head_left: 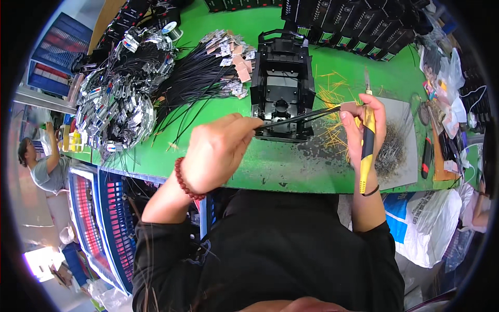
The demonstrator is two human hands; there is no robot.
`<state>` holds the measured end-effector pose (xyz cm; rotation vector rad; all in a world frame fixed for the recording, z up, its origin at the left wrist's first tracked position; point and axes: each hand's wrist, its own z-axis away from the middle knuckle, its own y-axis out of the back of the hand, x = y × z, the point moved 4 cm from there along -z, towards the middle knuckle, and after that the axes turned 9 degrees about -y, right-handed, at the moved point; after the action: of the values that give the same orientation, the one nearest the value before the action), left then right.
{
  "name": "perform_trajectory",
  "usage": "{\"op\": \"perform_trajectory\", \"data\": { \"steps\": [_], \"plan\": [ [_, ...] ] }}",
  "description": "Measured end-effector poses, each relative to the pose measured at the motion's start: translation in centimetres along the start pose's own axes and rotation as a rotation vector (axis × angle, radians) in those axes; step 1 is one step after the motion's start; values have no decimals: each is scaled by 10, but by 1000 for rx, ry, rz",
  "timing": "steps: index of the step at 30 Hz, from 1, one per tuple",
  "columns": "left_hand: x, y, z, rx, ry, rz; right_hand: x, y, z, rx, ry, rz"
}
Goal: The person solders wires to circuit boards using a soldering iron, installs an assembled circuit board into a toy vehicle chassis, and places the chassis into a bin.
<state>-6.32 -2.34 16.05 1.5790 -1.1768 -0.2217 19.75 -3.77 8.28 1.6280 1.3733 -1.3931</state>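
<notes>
Black cables [309,114] stretch between my two hands, across the front part of an open black plastic housing [283,96]. My left hand [218,145] pinches their left end, its fingertips at the housing's near left corner. On the right, my right hand [378,117] grips the brown, flat piece [352,108] at the cables' other end between thumb and fingers. That same hand also holds a yellow and black soldering iron [368,138], with its metal tip pointing away from me.
Bundles of black cables with brown and silver ends [234,62] and a heap of silver-ended cables [122,93] lie left on the green table [228,174]. A solder spool [172,32] stands behind. Black housings [345,26] line the back. Yellow wire bits and a grey mat [405,122] lie right.
</notes>
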Motion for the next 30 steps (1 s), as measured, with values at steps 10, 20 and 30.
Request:
{"op": "perform_trajectory", "data": {
  "steps": [10, 20, 30],
  "plan": [
    [-50, -34, -125, 29, -814, -355, 23, 39, -12, 314, -16, 28],
    [-94, -43, -85, 292, 14, -76, -11, 14, 11, -47, 473, 776],
    [-138, -120, -115, -287, 243, -70, 0, -32, -1, -647, 140, 839]
  ]
}}
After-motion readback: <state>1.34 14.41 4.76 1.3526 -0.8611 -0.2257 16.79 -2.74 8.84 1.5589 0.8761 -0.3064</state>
